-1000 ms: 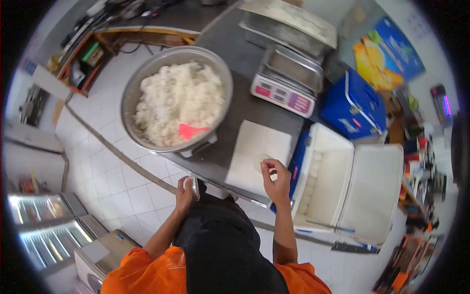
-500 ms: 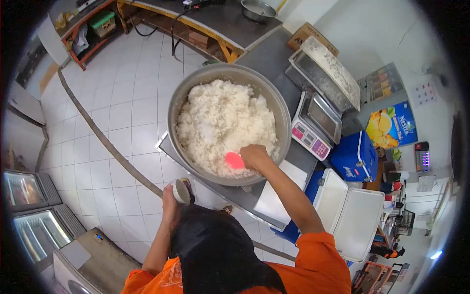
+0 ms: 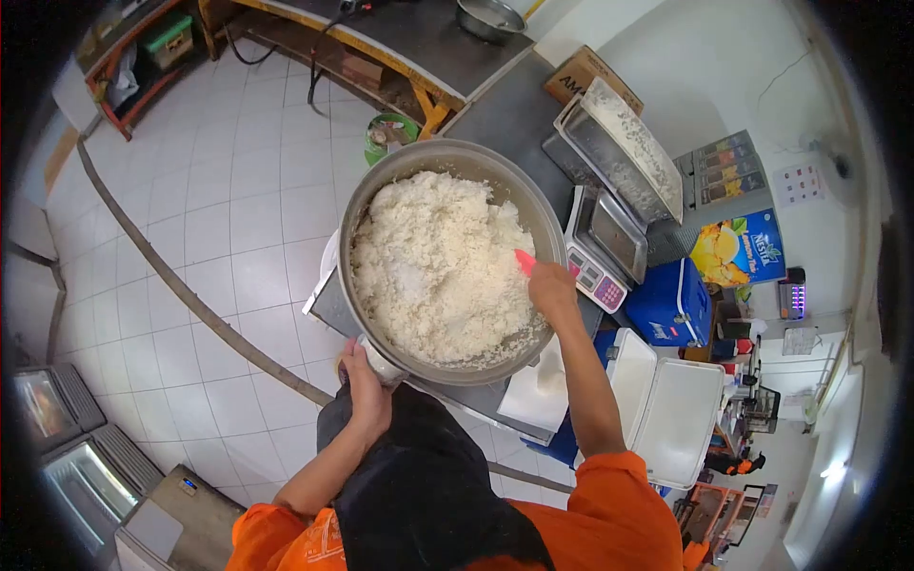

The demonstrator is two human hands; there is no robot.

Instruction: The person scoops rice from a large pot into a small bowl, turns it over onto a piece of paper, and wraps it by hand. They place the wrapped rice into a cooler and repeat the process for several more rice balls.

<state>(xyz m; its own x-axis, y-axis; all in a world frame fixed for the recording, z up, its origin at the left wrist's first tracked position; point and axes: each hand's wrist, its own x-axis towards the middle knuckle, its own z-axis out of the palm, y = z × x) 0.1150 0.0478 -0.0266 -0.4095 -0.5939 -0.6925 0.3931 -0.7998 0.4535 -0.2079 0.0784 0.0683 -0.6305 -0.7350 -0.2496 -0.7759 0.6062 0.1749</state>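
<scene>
A wide metal pot (image 3: 348, 228) full of cooked white rice (image 3: 433, 271) stands in front of me. My right hand (image 3: 554, 288) is closed on a pink rice scoop (image 3: 525, 262) at the right side of the pot, over the rice. Only part of the scoop shows past my fingers. My left hand (image 3: 367, 395) grips a small white bowl (image 3: 381, 365) at the pot's near left rim. The bowl is partly covered by my fingers, and I cannot tell whether it touches the pot.
Right of the pot are a digital scale (image 3: 597, 276), a rice-smeared metal container (image 3: 624, 157) and a blue cooler (image 3: 671, 303). Nearer lie a white board (image 3: 533, 395) and an open white-lidded box (image 3: 681, 419). A green bucket (image 3: 390, 136) stands behind the pot; a hose (image 3: 195, 303) crosses the floor.
My right hand has moved the scoop from the near middle of the rice to the pot's right side. My left hand has brought the bowl up to the rim. The view has shifted slightly.
</scene>
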